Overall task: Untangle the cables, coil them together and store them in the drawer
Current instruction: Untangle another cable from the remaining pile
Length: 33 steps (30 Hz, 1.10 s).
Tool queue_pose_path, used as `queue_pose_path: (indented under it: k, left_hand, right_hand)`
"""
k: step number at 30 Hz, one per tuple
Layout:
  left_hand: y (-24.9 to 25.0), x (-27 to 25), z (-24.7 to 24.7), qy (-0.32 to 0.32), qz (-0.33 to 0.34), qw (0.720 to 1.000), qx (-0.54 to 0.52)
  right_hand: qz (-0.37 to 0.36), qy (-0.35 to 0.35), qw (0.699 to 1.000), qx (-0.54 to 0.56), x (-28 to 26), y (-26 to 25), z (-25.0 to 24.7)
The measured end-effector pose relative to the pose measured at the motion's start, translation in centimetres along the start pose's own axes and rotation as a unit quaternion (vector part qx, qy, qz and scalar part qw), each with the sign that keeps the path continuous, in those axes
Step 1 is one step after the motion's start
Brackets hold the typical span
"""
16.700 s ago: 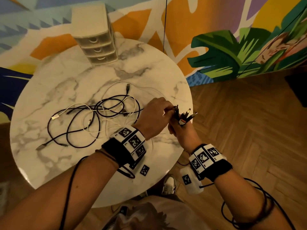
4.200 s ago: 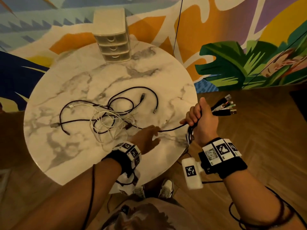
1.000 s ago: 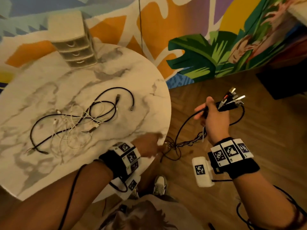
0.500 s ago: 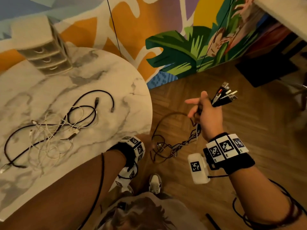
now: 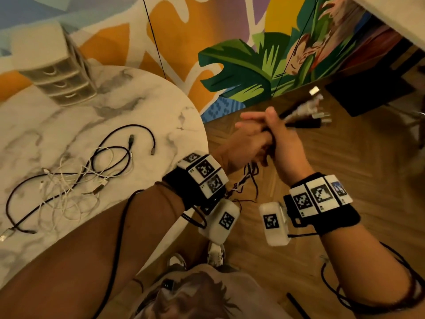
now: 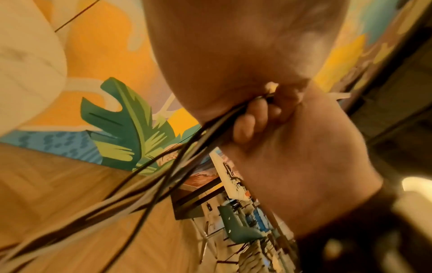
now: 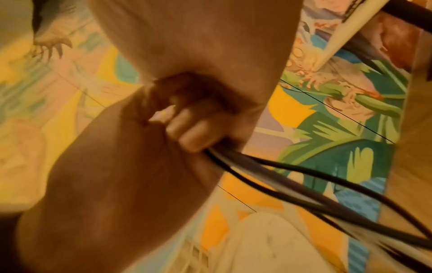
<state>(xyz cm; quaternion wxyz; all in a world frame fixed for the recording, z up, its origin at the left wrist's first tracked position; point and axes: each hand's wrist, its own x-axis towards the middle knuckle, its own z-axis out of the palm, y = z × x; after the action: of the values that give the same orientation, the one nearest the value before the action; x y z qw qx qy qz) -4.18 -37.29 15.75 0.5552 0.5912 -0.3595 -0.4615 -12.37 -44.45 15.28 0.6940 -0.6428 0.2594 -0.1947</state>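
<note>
My right hand [image 5: 279, 143] grips a bundle of black and white cables out over the floor, right of the table. The bundle's plug ends [image 5: 308, 111] stick out past the thumb. In the right wrist view its curled fingers [image 7: 187, 129] close round the cable bundle [image 7: 304, 188]. My left hand [image 5: 247, 143] is pressed against the right hand and curls round the same bundle just below it. The strands [image 6: 163, 177] run out from under its palm and hang down tangled [image 5: 249, 178]. A second tangle of black and white cables [image 5: 76, 173] lies on the marble table [image 5: 161, 100].
A small beige three-drawer unit [image 5: 57, 74], drawers closed, stands at the table's far edge against the painted wall. My shoes [image 5: 215, 252] are on the wooden floor below the hands. A dark mat [image 5: 368, 93] lies at the far right.
My left hand rose from the table's edge to meet the right hand and closed on the bundle. The head view swung right, so the table slid left.
</note>
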Motion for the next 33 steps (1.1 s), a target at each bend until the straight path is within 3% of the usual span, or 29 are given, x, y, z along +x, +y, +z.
queue_pose_path:
  k: [2, 4, 6, 8, 11, 14, 16, 18, 20, 24, 28, 30, 33]
  left_hand:
    - [0.9, 0.0, -0.8, 0.034, -0.004, 0.999, -0.028]
    - [2.0, -0.2, -1.5, 0.031, -0.004, 0.998, -0.051]
    - [3.0, 0.0, -1.9, 0.037, 0.021, 0.999, 0.024]
    - [4.1, 0.2, -2.0, 0.06, 0.076, 0.979, 0.179]
    - [6.4, 0.0, -2.6, 0.074, 0.173, 0.919, 0.346]
    - [7.9, -0.1, -3.5, 0.1, 0.243, 0.881, 0.393]
    - [8.4, -0.3, -3.8, 0.11, 0.278, 0.862, 0.409]
    - [8.8, -0.3, -4.1, 0.131, 0.311, 0.852, 0.401]
    - [9.0, 0.0, -4.5, 0.153, 0.33, 0.852, 0.377]
    - [6.7, -0.1, -3.8, 0.104, 0.289, 0.851, 0.425]
    - [3.8, -0.1, -3.0, 0.118, 0.265, 0.868, 0.403]
    - [2.9, 0.3, -2.4, 0.127, 0.248, 0.896, 0.347]
    - [1.3, 0.6, -1.3, 0.109, 0.193, 0.938, 0.268]
  right_hand:
    - [0.008, -0.062, 0.998, 0.004, -0.1, 1.6, -0.1]
    - [0.014, -0.107, 0.99, -0.09, -0.4, 4.4, 0.3]
    - [0.046, -0.118, 0.979, -0.162, -0.8, 7.6, 1.1]
    - [0.111, -0.038, 0.978, -0.17, -0.8, 10.8, 1.5]
    - [0.209, 0.068, 0.953, -0.208, 0.0, 14.7, 0.7]
    - [0.289, 0.079, 0.916, -0.265, 0.7, 17.1, -0.3]
    - [0.307, 0.122, 0.921, -0.206, 1.6, 17.7, -0.3]
    - [0.279, 0.204, 0.934, -0.088, 2.5, 17.6, 0.0]
    - [0.256, 0.24, 0.933, -0.076, 2.6, 17.6, -0.1]
    - [0.231, 0.104, 0.919, -0.302, 1.2, 18.9, -2.2]
    - [0.287, 0.034, 0.874, -0.392, 1.3, 19.6, -4.4]
    - [0.257, 0.001, 0.887, -0.383, 1.4, 19.1, -4.4]
    - [0.123, -0.021, 0.952, -0.281, 1.1, 15.6, -3.0]
